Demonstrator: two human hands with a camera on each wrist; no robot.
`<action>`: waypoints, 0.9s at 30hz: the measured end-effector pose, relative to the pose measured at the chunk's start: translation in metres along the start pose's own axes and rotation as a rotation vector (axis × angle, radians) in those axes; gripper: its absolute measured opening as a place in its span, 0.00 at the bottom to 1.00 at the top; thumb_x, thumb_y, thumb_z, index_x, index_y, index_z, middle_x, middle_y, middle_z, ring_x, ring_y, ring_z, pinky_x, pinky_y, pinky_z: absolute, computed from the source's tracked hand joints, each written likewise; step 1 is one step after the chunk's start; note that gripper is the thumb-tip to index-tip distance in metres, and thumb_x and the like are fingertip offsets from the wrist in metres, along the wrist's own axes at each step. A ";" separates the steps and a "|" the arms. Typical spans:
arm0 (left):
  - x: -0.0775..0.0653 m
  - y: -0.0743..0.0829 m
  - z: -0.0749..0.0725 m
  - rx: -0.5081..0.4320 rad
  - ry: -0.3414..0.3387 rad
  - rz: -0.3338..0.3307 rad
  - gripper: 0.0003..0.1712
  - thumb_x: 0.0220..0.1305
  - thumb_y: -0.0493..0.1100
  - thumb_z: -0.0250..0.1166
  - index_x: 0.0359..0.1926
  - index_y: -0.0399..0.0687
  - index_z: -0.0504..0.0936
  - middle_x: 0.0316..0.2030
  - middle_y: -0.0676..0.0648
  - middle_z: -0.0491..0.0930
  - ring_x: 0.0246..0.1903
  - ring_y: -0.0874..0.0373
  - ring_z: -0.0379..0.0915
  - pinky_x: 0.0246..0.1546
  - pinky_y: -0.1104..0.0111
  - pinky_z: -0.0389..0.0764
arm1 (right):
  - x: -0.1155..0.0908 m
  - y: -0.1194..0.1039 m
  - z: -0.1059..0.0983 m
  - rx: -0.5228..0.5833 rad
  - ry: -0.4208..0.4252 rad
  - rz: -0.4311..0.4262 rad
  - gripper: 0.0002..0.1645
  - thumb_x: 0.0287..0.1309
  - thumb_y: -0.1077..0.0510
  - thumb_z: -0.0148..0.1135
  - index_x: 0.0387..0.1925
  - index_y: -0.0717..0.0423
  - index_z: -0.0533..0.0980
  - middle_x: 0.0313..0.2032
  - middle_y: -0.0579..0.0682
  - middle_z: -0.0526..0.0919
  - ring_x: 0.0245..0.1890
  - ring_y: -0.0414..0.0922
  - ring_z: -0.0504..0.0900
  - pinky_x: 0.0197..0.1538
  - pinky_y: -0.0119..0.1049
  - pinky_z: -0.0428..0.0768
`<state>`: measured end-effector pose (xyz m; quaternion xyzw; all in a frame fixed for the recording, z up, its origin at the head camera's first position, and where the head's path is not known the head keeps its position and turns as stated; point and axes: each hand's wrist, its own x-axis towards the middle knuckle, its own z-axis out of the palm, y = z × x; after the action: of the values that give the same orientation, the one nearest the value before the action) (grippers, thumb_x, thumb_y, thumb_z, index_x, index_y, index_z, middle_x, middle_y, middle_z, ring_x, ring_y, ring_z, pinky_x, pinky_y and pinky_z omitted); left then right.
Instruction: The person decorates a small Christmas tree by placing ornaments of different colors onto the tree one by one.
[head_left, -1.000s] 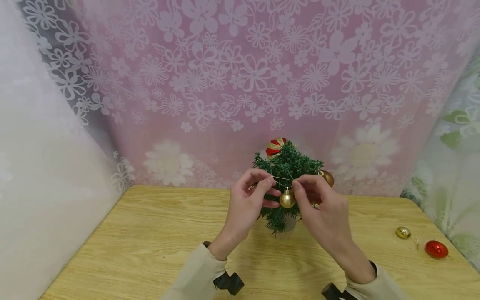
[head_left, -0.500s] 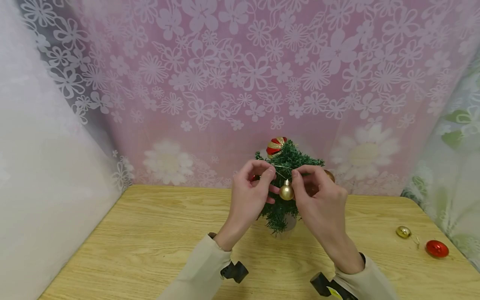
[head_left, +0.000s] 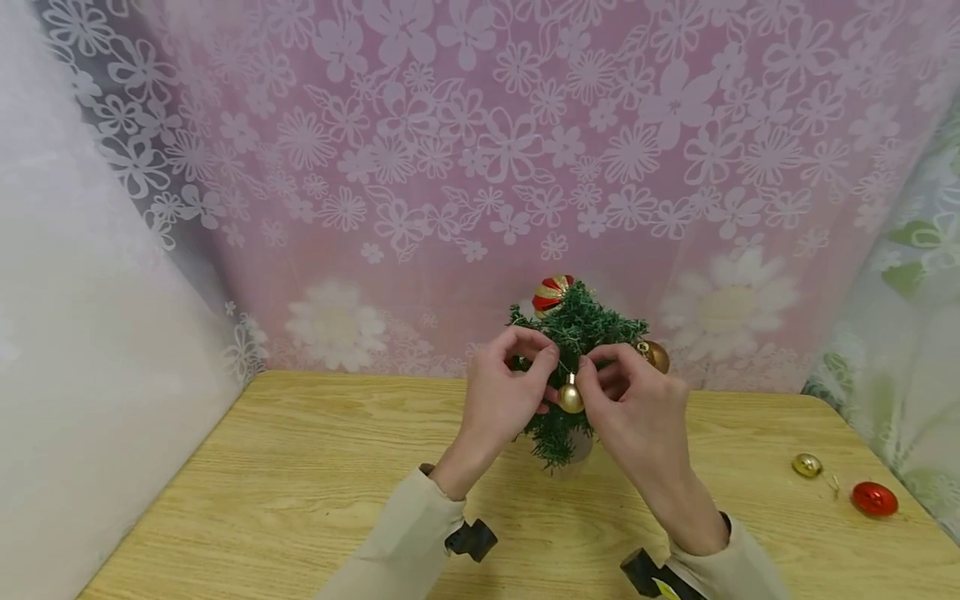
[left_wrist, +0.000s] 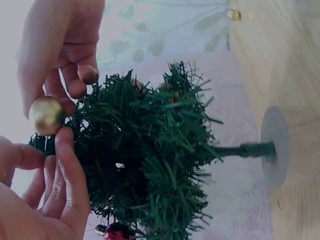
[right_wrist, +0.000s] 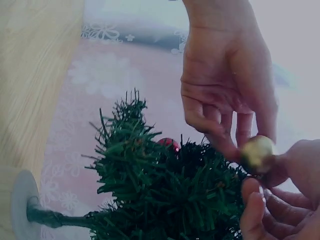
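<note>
A small gold Christmas ball hangs on a thin string in front of a little green artificial Christmas tree. My left hand pinches the string between thumb and index finger, left of the ball's cap. On the other side, my right hand pinches with thumb and index finger close beside the cap. In the left wrist view the gold ball sits between both hands, near the branches, with a left fingertip right at it. The fingers hide most of the string.
A red-and-gold striped ball sits high on the tree, and a brown ball on its right. A gold ornament and a red one lie on the wooden table at right. The tree stands on a round base.
Both hands rose slightly with the gold ball, then came back down and drew closer together. The string stretched between them earlier is now mostly hidden by the fingers.
</note>
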<state>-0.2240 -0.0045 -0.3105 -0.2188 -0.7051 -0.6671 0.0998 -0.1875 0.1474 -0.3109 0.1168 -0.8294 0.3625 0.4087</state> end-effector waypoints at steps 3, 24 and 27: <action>-0.002 0.001 0.000 0.122 -0.015 0.038 0.05 0.73 0.44 0.63 0.43 0.51 0.84 0.36 0.47 0.84 0.21 0.50 0.83 0.23 0.66 0.83 | -0.003 -0.002 -0.002 -0.009 -0.051 0.017 0.02 0.62 0.64 0.67 0.33 0.58 0.83 0.19 0.47 0.85 0.15 0.30 0.76 0.20 0.23 0.73; -0.016 -0.009 -0.014 0.221 -0.031 0.060 0.03 0.73 0.45 0.64 0.43 0.57 0.84 0.35 0.54 0.84 0.28 0.58 0.82 0.25 0.67 0.81 | -0.012 -0.002 -0.008 0.008 -0.145 0.051 0.02 0.64 0.62 0.68 0.35 0.57 0.83 0.22 0.44 0.84 0.17 0.30 0.75 0.21 0.27 0.73; -0.016 -0.011 -0.019 0.196 -0.015 0.059 0.04 0.73 0.45 0.64 0.45 0.57 0.84 0.35 0.53 0.84 0.29 0.53 0.84 0.24 0.66 0.81 | -0.013 -0.002 -0.011 0.024 -0.141 0.046 0.01 0.63 0.63 0.68 0.36 0.55 0.83 0.22 0.43 0.83 0.18 0.30 0.75 0.23 0.25 0.73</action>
<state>-0.2173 -0.0264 -0.3259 -0.2336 -0.7611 -0.5898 0.1349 -0.1717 0.1523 -0.3159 0.1278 -0.8540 0.3728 0.3396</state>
